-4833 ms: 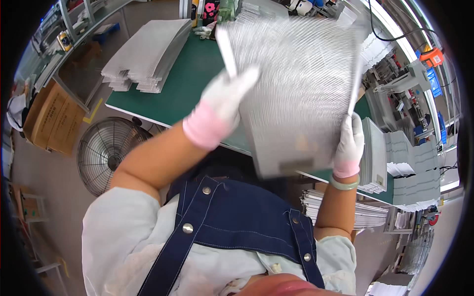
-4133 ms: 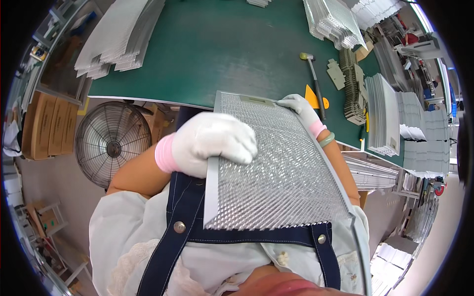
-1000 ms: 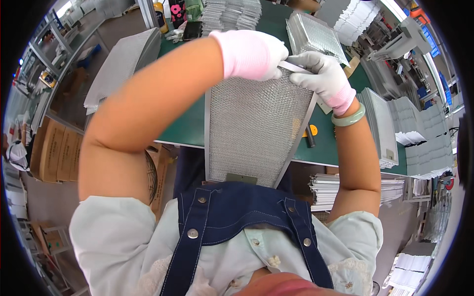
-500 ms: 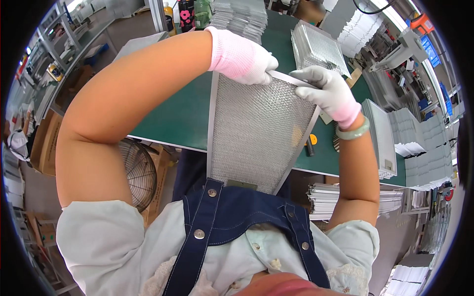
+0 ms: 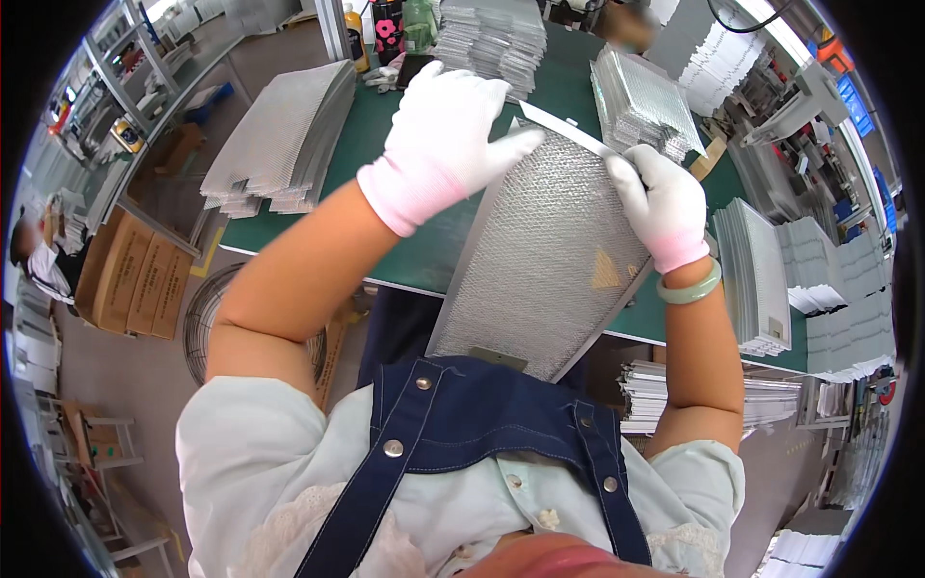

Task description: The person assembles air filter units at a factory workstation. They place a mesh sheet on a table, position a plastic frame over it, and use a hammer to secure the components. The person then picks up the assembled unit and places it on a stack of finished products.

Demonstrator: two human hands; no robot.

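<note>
A metal mesh filter panel with a thin frame leans from the table edge against my body, its lower end at my dark blue apron. Along its far end runs a white metal edge strip, whose left end stands slightly off the corner. My right hand, in a white glove with a pink cuff, grips the far right corner between thumb and fingers. My left hand, gloved the same way, is beside the far left corner with thumb and fingers apart. Its thumb tip lies over the panel's edge; contact is unclear.
Stacks of mesh panels stand on the green table at left, far middle, far right and near right. Bottles are at the back. A floor fan and cardboard boxes stand at left.
My left hand has let go of the far edge and spread, moving slightly left. The panel has turned and shifted right, now covering the black and yellow tool on the table.
</note>
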